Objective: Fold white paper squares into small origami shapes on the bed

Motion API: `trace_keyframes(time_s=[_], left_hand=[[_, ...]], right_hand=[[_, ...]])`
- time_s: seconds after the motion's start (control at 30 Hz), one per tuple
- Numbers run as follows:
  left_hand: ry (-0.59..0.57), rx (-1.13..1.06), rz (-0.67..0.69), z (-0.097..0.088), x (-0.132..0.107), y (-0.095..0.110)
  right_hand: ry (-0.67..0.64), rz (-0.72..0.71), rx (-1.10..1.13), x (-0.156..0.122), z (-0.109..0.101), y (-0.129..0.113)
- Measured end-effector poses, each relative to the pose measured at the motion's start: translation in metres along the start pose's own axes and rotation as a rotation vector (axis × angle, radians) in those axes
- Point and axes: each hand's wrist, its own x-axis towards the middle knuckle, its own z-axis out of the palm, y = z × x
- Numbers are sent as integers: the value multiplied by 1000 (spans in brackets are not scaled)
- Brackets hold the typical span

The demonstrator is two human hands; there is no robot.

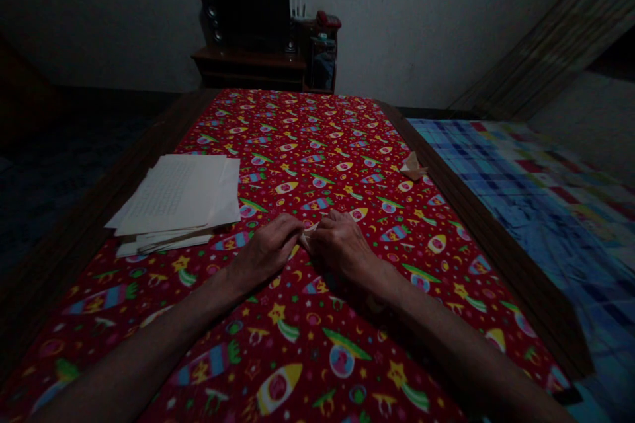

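Observation:
Between my hands is a small folded piece of paper (308, 235), pale and mostly covered by my fingers. My left hand (272, 243) pinches its left side, with thumb and fingers closed. From the other side my right hand (342, 238) is closed over it, the knuckles hiding much of the paper. Both hands rest low over the red patterned cloth (317, 317). To the left of my left hand lies a stack of paper sheets (183, 192), the top ones bearing faint print. A small folded paper piece (413, 166) sits farther off at the right.
The cloth covers a dark wooden table (476, 238) with bare edges on both sides. Beyond its far end stand a cabinet (248, 65) with a black screen (251, 10) and a red telephone (328, 19). Blue checked bedding (496, 178) spreads along the right.

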Motion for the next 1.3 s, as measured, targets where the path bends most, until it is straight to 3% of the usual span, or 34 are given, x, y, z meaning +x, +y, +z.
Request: trace_keyframes(time_s=[0.17,0.4,0.57,0.77,0.87,1.0,1.1,1.23,1.3], left_hand=[[21,-3,20,0,0,0],[17,25,5,1,0,0],[17,9,-2,0,0,0],[16,3,-18,0,-1,-2],[9,-14,-21,0,-1,-2],[128,-4,-44,-1,3,0],[263,-7,-177,0,7,4],[178,-333,-442,6,8,10],[122,-494,-518,9,8,12]], right_hand=[[-30,30,5,-7,10,10],[112,-108,-8,-17,9,1],[61,-116,-23,-13,0,0],[10,-92,-55,-11,10,2],[61,-89,-28,-15,8,4],[98,46,99,-10,-4,11],[147,213,342,0,-9,15],[161,432,724,9,-6,16],[161,464,817,10,-4,15]])
